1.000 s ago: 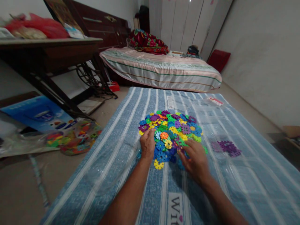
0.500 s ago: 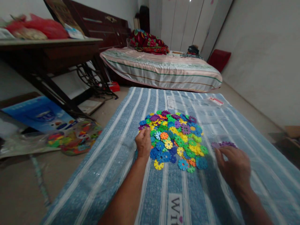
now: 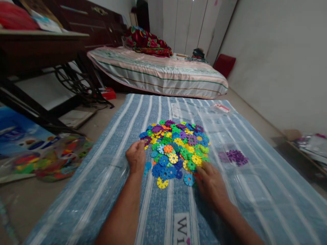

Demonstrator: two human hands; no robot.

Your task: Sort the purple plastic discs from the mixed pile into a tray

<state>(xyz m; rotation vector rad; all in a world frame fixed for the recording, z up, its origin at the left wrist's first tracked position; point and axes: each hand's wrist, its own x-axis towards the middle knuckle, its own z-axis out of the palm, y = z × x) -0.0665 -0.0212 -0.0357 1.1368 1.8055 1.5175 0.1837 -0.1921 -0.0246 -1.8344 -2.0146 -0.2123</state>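
Note:
A pile of colourful plastic snowflake discs [image 3: 173,149] lies in the middle of the striped cloth. My left hand [image 3: 136,156] is closed at the pile's left edge, its fingertips beside purple discs; what they pinch, if anything, is hidden. Over the pile's lower right edge, my right hand [image 3: 211,180] reaches with fingers stretched out and slightly blurred, touching green and yellow discs. To its right, a clear compartment tray [image 3: 251,185] has a heap of purple discs [image 3: 237,158] in one compartment. A yellow disc [image 3: 162,182] sits at the pile's near edge.
Blue-and-white striped cloth [image 3: 102,190] covers the work surface. Clear plastic [image 3: 107,173] lies left of my left arm. A bag of colourful pieces [image 3: 63,156] rests on the floor at left. Beyond stand a bed [image 3: 163,73] and a sewing-machine table [image 3: 38,47].
My right hand has moved left from the purple discs in the tray to the pile's right edge. My left hand stays at the pile's left side. The whole view has shifted.

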